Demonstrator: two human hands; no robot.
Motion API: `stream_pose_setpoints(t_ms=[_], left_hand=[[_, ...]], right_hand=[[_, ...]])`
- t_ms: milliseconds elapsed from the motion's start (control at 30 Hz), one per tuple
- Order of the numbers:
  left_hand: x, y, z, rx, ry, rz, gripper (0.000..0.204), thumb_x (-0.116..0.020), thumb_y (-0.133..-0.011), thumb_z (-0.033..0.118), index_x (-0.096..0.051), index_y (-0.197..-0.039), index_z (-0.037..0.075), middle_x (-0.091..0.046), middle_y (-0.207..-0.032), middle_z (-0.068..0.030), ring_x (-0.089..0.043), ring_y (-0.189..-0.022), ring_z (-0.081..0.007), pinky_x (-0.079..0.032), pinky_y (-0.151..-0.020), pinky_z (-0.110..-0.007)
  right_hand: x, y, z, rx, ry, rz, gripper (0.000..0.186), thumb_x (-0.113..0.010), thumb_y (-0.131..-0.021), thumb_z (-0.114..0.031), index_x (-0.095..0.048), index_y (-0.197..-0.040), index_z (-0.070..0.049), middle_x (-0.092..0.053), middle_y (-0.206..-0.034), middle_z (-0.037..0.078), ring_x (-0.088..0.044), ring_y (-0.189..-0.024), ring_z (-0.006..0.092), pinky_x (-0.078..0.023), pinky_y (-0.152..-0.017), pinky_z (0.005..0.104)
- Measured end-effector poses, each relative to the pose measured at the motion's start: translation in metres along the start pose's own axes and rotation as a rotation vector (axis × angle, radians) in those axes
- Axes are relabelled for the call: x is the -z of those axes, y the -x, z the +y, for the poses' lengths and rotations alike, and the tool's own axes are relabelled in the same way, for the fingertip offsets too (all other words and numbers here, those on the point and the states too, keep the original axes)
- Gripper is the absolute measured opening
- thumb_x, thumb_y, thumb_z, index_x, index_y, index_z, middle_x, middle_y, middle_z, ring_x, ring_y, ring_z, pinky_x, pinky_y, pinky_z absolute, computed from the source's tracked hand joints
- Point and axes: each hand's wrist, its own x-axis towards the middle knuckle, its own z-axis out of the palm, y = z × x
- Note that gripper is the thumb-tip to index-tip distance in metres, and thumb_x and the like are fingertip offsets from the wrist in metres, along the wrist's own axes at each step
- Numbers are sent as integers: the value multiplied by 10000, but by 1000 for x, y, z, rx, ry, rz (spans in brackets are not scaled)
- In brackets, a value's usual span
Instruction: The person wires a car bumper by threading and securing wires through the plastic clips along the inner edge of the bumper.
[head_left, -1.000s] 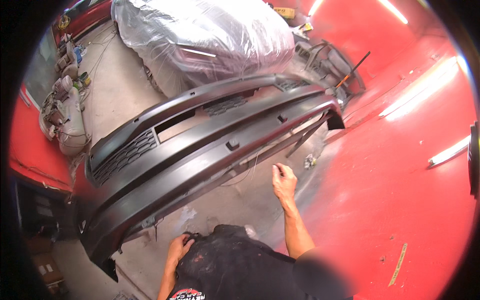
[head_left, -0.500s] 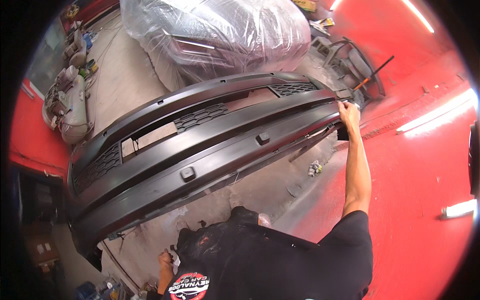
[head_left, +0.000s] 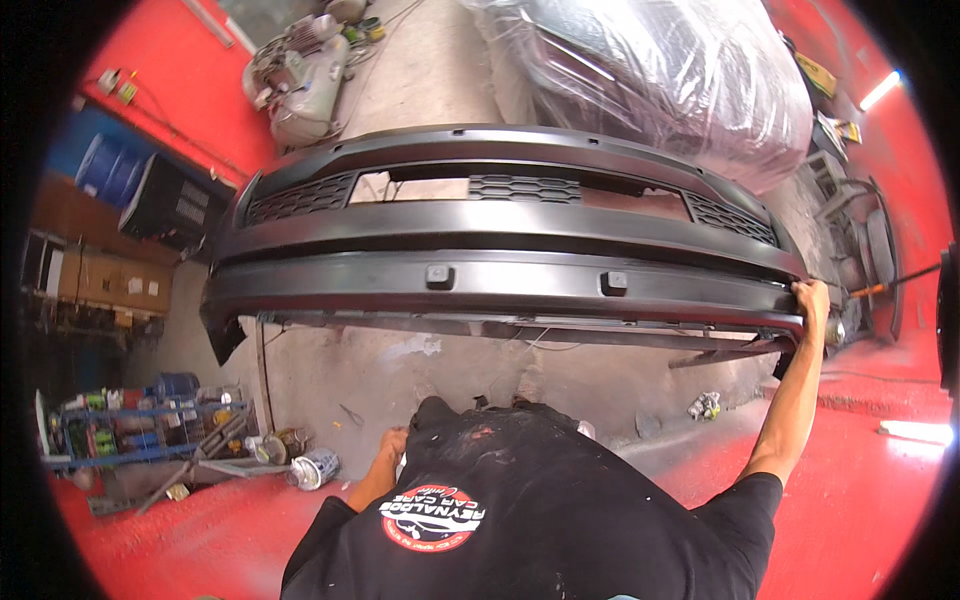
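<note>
A black car bumper (head_left: 520, 228) with honeycomb grille inserts and two raised square fittings spans the view in front of me, resting on a metal stand (head_left: 262, 375). My right hand (head_left: 808, 298) grips the right end of the bumper, my arm reaching forward along the right side. Down beside my dark shirt (head_left: 540, 490), my left hand (head_left: 393, 448) is curled, partly hidden by the fabric, with a small pale thing by it that I cannot make out.
A plastic-covered car (head_left: 650, 80) stands beyond the bumper. An air compressor (head_left: 300, 90) sits back left, near a blue barrel (head_left: 110, 170). Clutter with cans (head_left: 312, 468) lies low left. A dark car part (head_left: 870, 250) leans by the red wall (head_left: 860, 480) at right.
My right hand has moved from midair onto the bumper's right end. My view has turned left, so the bumper now lies more level across it. My left hand stays low by my shirt.
</note>
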Motion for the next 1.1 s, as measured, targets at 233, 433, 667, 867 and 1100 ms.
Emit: stream_pose_setpoints(t_ms=[233, 433, 667, 867, 1100], left_hand=[[12, 20, 46, -72, -258, 43, 367, -592, -839, 272, -643, -1060, -17, -670, -970, -167, -625, -914, -238, -467, -802, -356], [68, -82, -58, -79, -21, -6, 344, -590, -842, 249, -636, -1050, -21, -666, -923, -137, -619, -824, -219, -483, -753, -341], [193, -85, -75, 25, 361, -86, 96, -578, -819, 137, -589, -850, 47, -522, -666, -28, -493, -519, -125, -356, -412, -246], [287, -81, -131, 133, 431, 76, 142, -576, -845, 173, -571, -936, 65, -519, -671, -23, -493, -516, -113, -342, -392, -232], [272, -72, -182, 74, 639, 81, 303, -597, -830, 240, -598, -1085, 77, -636, -838, -55, -619, -723, -173, -486, -566, -319]], right_hand=[[83, -6, 58, 269, -992, 385, 309, -619, -883, -254, -586, -1051, 4, -624, -913, 64, -586, -798, 164, -479, -706, 280], [175, 220, -150, 517, -1396, 600, 231, -568, -915, -145, -538, -1075, 19, -614, -947, 106, -576, -880, 183, -453, -822, 287], [138, 441, -300, 649, -1366, 405, 237, -555, -922, -134, -562, -1110, 10, -512, -720, 13, -408, -563, 73, -341, -513, 196], [46, 558, -416, 838, -1102, -542, 195, -572, -894, -124, -595, -1073, -52, -461, -668, -58, -403, -562, 29, -317, -498, 186], [-93, 652, -457, 758, -601, -1176, 239, -437, -834, -33, -545, -1047, -19, -513, -688, -15, -431, -584, 58, -350, -539, 217]])
